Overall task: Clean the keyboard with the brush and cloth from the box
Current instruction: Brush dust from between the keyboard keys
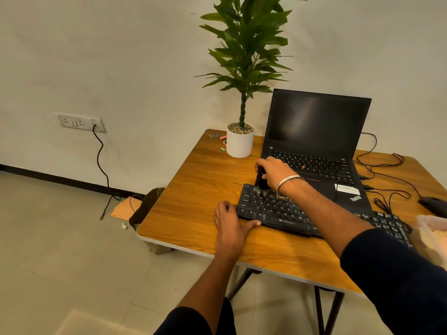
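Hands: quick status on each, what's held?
Left hand: open, resting on the table and bracing the keyboard's left end.
Right hand: grips the brush, bristles on the keys.

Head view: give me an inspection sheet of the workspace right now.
Surface: wooden folding table.
Job's things: black Zebronics keyboard; black brush bristles on its top-left keys; translucent plastic box at the right edge.
Clutter: white potted plant, small pink and green bits, open black laptop, black mouse.
Grippers: right hand grips brush; left hand steadies keyboard.
Cables: black cables at right.
Surroundings: wall socket, cord trailing to the floor.
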